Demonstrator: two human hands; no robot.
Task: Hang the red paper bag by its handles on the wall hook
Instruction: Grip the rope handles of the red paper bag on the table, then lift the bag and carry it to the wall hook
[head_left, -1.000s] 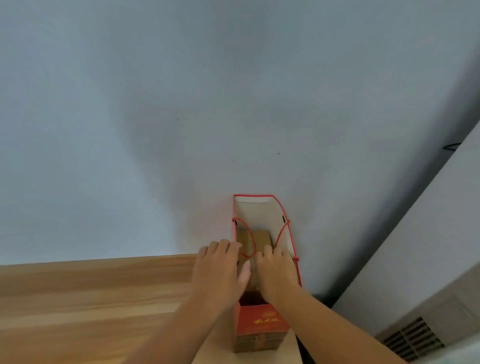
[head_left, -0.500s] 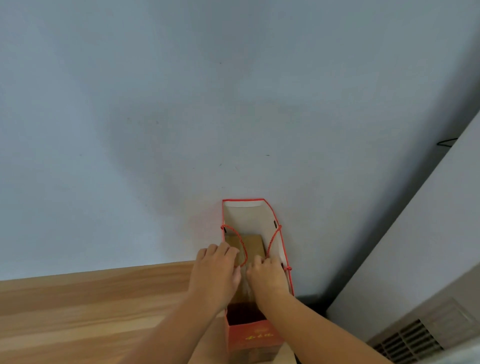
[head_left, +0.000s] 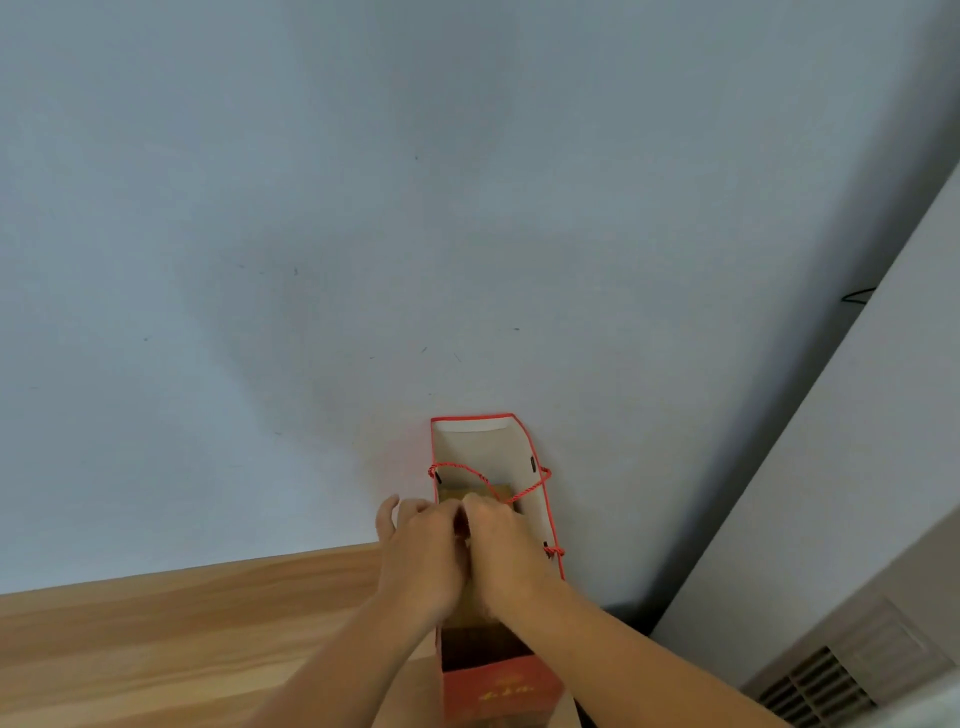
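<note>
The red paper bag (head_left: 500, 688) stands upright on the wooden table (head_left: 156, 639), against the wall, with its white-lined mouth open towards me. Brown boxes sit inside it. Its red rope handles (head_left: 467, 469) run from both side walls to under the fingertips of my right hand (head_left: 506, 556), which is closed on them over the bag's mouth. My left hand (head_left: 422, 553) presses against the right one with its fingers curled inward and thumb out. What it holds is hidden. A thin black hook-like shape (head_left: 857, 295) sticks out of the wall far up on the right.
The pale wall (head_left: 363, 234) fills most of the view. A white panel (head_left: 831, 493) rises at the right, with a vent grille (head_left: 821, 686) at its foot. A dark gap lies between the table's right end and that panel.
Both hands have drawn together over the bag's mouth and closed. The rope handles are now pulled in towards the fingers. My view has tilted slightly.
</note>
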